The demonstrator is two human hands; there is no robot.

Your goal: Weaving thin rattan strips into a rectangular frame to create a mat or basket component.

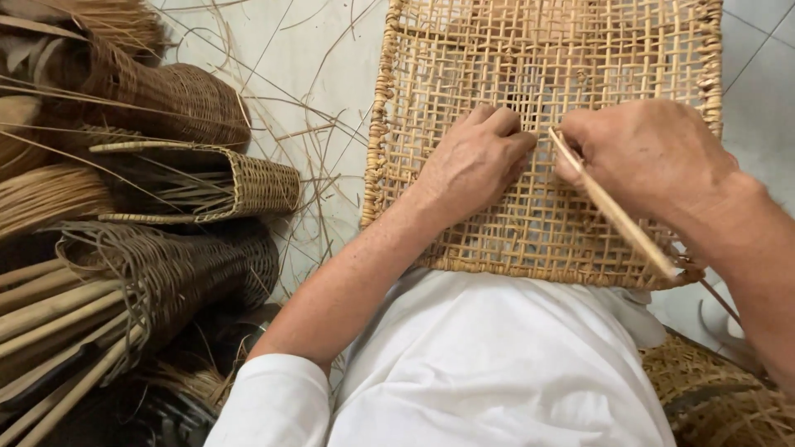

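Observation:
A flat open-weave rattan panel (538,50) rests against my lap, its bound lower edge at my white shirt. My left hand (476,157) lies on the mesh near its middle, fingers curled and pressing the strands. My right hand (650,153) sits just to the right of it, fingers closed on a thin pale cane strip (617,215) that slants down to the panel's lower right corner. The two hands almost touch where the strip meets the mesh.
Several woven baskets (178,103) and bundles of cane (50,314) are piled at the left. Loose rattan strands (306,124) lie scattered on the pale tiled floor (758,83). Another woven piece (720,397) sits at the lower right.

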